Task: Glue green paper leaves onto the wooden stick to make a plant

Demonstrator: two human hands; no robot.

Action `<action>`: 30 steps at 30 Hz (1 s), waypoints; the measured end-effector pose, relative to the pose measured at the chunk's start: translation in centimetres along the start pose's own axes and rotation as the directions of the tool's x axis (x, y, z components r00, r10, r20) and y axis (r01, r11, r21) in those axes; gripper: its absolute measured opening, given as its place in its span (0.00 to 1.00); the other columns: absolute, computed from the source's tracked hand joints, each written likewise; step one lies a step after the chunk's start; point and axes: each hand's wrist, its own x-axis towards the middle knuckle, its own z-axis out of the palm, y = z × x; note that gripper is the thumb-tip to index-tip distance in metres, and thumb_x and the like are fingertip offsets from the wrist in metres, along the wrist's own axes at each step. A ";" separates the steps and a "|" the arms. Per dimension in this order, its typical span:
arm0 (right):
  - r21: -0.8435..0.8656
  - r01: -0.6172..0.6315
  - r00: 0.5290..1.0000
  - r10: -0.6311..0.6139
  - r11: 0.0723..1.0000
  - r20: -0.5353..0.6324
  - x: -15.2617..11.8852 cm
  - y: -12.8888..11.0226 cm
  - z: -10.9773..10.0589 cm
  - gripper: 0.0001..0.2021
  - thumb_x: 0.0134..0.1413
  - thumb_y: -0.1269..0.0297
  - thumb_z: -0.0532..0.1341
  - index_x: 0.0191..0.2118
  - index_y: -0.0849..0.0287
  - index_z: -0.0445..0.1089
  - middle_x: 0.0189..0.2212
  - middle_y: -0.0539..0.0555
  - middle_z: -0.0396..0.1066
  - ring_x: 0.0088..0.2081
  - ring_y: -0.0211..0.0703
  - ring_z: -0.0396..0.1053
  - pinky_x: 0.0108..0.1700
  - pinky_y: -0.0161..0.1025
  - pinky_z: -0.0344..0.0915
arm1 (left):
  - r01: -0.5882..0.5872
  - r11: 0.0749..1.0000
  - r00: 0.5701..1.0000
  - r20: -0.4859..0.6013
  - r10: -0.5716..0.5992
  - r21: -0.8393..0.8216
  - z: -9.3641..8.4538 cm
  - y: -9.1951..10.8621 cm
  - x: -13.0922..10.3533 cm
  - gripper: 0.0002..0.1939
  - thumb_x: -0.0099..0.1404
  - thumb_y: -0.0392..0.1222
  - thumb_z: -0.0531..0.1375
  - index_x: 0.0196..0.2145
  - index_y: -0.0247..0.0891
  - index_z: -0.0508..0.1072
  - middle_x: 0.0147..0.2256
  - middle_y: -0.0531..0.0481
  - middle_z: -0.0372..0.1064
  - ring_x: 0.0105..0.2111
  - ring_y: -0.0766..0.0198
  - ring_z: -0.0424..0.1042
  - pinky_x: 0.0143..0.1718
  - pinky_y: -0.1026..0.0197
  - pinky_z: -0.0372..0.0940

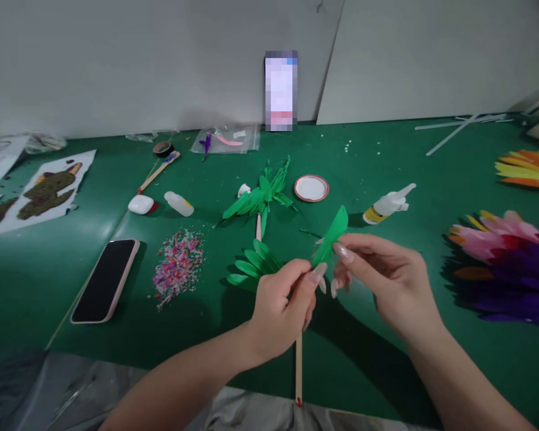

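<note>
A single green feather is raised off the table between my two hands. My left hand pinches its lower end between thumb and fingers. With thumb and index finger, my right hand grips the feather's right edge. Several loose green feathers lie just beyond my left hand, partly covered by it. Behind them is a bunch of green feathers with a pale stick under it. Below my left hand a wooden stick with a red tip lies near the front edge.
A glue bottle stands right of a white lid. Coloured bits and a phone lie left. Purple feathers and yellow-orange feathers lie right. Another phone leans against the back wall.
</note>
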 end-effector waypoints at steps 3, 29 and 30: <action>0.017 -0.005 1.000 0.005 1.000 -0.021 0.1 0.2 -0.1 0.04 0.49 0.65 0.64 0.33 0.54 0.74 0.16 0.46 0.68 0.17 0.35 0.66 0.19 0.33 0.63 | -0.013 1.000 1.000 -0.018 0.013 0.021 0.0 -0.1 0.0 0.14 0.67 0.47 0.49 0.27 0.37 0.63 0.12 0.61 0.52 0.11 0.75 0.55 0.15 0.72 0.53; -0.014 0.217 0.974 -0.215 0.976 0.077 0.1 0.4 -0.2 0.05 0.51 0.70 0.61 0.34 0.56 0.72 0.17 0.45 0.65 0.13 0.29 0.57 0.11 0.27 0.53 | -0.168 0.982 0.985 -0.015 0.169 0.085 0.1 -0.5 0.0 0.12 0.66 0.40 0.50 0.25 0.36 0.61 0.12 0.61 0.53 0.12 0.77 0.55 0.16 0.73 0.53; -0.012 0.218 0.973 -0.216 0.976 0.076 0.1 0.4 -0.2 0.05 0.51 0.71 0.61 0.34 0.56 0.73 0.17 0.45 0.64 0.13 0.29 0.57 0.11 0.27 0.53 | -0.167 0.982 0.985 -0.014 0.169 0.082 0.1 -0.5 0.0 0.12 0.66 0.40 0.50 0.25 0.36 0.61 0.12 0.61 0.53 0.12 0.77 0.55 0.16 0.73 0.53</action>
